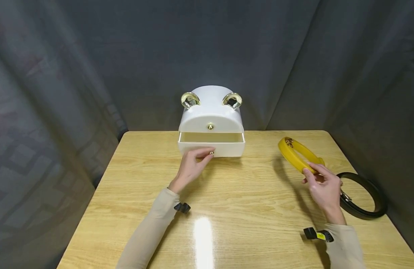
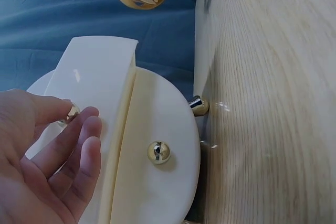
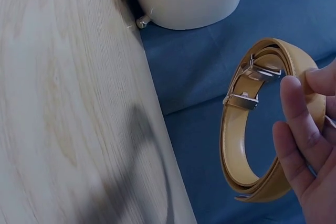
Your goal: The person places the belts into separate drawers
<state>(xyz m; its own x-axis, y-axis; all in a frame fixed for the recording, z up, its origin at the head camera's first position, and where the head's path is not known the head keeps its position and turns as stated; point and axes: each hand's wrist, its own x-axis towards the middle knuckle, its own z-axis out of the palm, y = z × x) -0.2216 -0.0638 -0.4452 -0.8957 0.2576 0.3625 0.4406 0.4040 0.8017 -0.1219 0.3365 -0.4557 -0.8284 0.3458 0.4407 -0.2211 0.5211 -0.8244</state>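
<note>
At the back of the table stands a white box [image 1: 211,101] with a domed top, two gold ring-shaped ears and a lower drawer [image 1: 229,150] pulled part way out. My left hand [image 1: 190,166] pinches the drawer's small gold knob [image 2: 72,112] between thumb and fingertips. No contents show inside the drawer. Over on the right, my right hand [image 1: 324,186] holds a coiled yellow belt [image 1: 292,156] above the table, gripping one side of the loop. The belt's metal buckle [image 3: 257,72] is visible inside the coil.
A coiled black belt [image 1: 378,198] lies at the table's right edge, just beside my right hand. Dark curtains [image 1: 207,45] hang behind the wooden table [image 1: 247,209] and along both sides. An upper gold knob [image 2: 158,152] sits on the box's front.
</note>
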